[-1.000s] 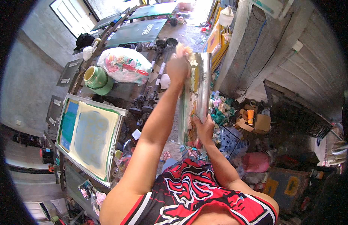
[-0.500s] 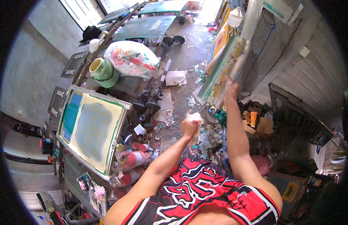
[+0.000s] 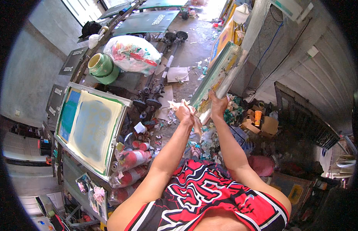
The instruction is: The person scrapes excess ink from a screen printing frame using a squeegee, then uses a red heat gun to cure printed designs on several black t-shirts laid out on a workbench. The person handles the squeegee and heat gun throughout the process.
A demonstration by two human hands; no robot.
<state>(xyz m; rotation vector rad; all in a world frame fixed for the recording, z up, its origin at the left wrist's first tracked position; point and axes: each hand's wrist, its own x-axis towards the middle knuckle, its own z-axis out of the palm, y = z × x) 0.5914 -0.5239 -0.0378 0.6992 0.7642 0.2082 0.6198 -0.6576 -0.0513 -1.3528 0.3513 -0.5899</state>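
My right hand (image 3: 218, 104) is closed on the near end of a paint-smeared screen-printing frame (image 3: 219, 69), its thumb over the stained face. The frame is tilted, its far end reaching up and to the right. In my left hand (image 3: 184, 114) is a crumpled pale rag (image 3: 197, 126), with loose ends sticking out past the fingers. This hand is at the frame's near left corner; whether the rag touches the frame I cannot tell.
At left lies another screen frame (image 3: 114, 152) with a cream border. Behind it stand a green pail (image 3: 105, 73) and a stuffed plastic bag (image 3: 148, 48). Red-filled bottles (image 3: 133, 159) are beside my left arm. Scraps litter the floor around an orange cup (image 3: 258, 118).
My right hand has brought the frame leftward and closer to me. The left hand with the rag has moved left and up, to the frame's near end.
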